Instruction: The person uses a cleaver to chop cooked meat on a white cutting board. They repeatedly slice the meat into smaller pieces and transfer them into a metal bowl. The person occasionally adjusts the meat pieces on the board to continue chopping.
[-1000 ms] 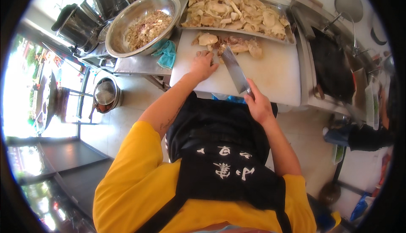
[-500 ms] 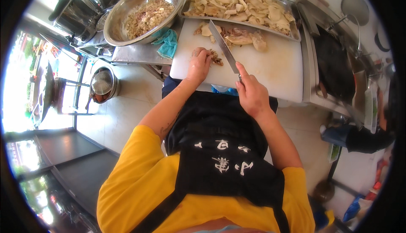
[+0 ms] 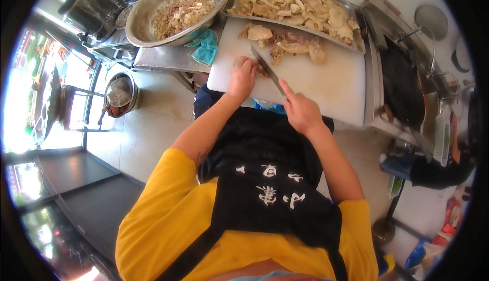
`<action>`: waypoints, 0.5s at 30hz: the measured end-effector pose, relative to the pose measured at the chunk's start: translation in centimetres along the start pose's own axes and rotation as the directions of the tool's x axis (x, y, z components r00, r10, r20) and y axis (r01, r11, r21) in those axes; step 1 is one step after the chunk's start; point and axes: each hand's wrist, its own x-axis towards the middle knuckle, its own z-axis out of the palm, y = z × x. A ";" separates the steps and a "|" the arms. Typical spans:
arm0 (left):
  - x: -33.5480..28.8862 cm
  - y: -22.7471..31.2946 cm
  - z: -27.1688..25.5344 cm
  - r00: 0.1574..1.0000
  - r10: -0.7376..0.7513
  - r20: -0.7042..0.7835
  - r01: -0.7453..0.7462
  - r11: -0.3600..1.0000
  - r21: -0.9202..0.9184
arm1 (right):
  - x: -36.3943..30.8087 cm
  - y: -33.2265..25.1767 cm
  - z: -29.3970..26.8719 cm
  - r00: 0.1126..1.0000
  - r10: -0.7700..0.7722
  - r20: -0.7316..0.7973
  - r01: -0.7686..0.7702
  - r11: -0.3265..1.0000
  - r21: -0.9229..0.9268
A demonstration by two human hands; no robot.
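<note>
**While our bench (image 3: 170, 61) carries the big vessels, our white board (image 3: 333, 90) carries the cutting**

Where the bench ends toward us, the white board lies flat, broad and pale. Along its far edge sits a long metal tray (image 3: 358, 41), heaped with pale slices of meat. To the left we have a wide steel bowl (image 3: 142, 18) holding a crumbly, light-brown chopped mix. Near the tray, on the board's far half, larger chunks of meat (image 3: 298, 46) lie in a loose row. Our right hand (image 3: 304, 112) has its fingers clamped on the handle of a cleaver (image 3: 269, 73), whose blade slants away to the left, its far end short of the row. Our left hand (image 3: 242, 79) rests on the board just left of the blade, fingers curled and close together. A crumpled turquoise cloth (image 3: 205, 46) lies on the bench between bowl and board. Smallest are some brown scraps (image 3: 262, 71) between left fingers and blade (half hidden, so we cannot tell whether those fingers pinch them or merely touch).
</note>
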 end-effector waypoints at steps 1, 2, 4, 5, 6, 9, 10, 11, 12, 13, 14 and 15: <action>0.0 -0.1 0.0 1.000 0.001 0.010 -0.001 1.000 0.011 | 0.2 0.1 0.1 0.999 -0.003 0.038 0.004 1.000 -0.018; 0.0 -0.1 0.1 1.000 0.006 0.007 -0.006 1.000 0.015 | 0.4 0.2 0.2 0.997 0.025 0.075 -0.021 0.998 -0.055; 0.0 -0.2 0.1 1.000 0.000 -0.001 0.000 1.000 0.028 | 0.5 0.4 0.3 0.999 -0.026 0.019 0.026 1.000 -0.005; 0.0 -0.2 0.2 1.000 0.001 -0.005 -0.001 1.000 0.026 | 0.5 0.4 0.3 1.000 0.003 -0.011 -0.003 1.000 -0.008; 0.0 -0.3 0.2 1.000 -0.002 -0.007 0.003 1.000 0.025 | 0.5 0.4 0.3 1.000 -0.021 0.000 0.021 1.000 0.009; -0.2 -0.5 0.4 1.000 -0.004 -0.010 0.004 0.999 0.036 | 0.2 0.1 0.3 0.999 0.003 0.050 -0.001 1.000 -0.029; -0.2 -0.6 0.4 1.000 0.003 -0.010 -0.002 0.999 0.041 | 0.1 -0.1 0.3 0.997 0.008 0.079 -0.004 0.999 -0.052; -0.3 -0.7 0.5 1.000 -0.003 -0.014 0.004 0.999 0.043 | 0.1 -0.1 0.3 0.998 -0.008 0.058 0.012 0.997 -0.072; -0.3 -0.9 0.5 1.000 -0.009 -0.017 0.010 0.999 0.047 | 0.2 -0.3 0.4 0.998 0.005 0.069 -0.001 0.999 -0.047; -0.4 -0.9 0.6 0.999 -0.025 -0.021 0.026 0.998 0.051 | 0.2 -0.3 0.4 0.999 0.003 0.040 -0.003 1.000 -0.014; -0.4 -1.0 0.6 1.000 -0.020 -0.017 0.021 0.998 0.063 | 0.3 -0.4 0.4 1.000 0.027 0.004 -0.027 1.000 -0.004; -0.5 -1.0 0.7 1.000 -0.018 -0.025 0.020 0.997 0.075 | 0.4 -0.4 0.4 0.998 0.024 0.065 -0.024 1.000 -0.004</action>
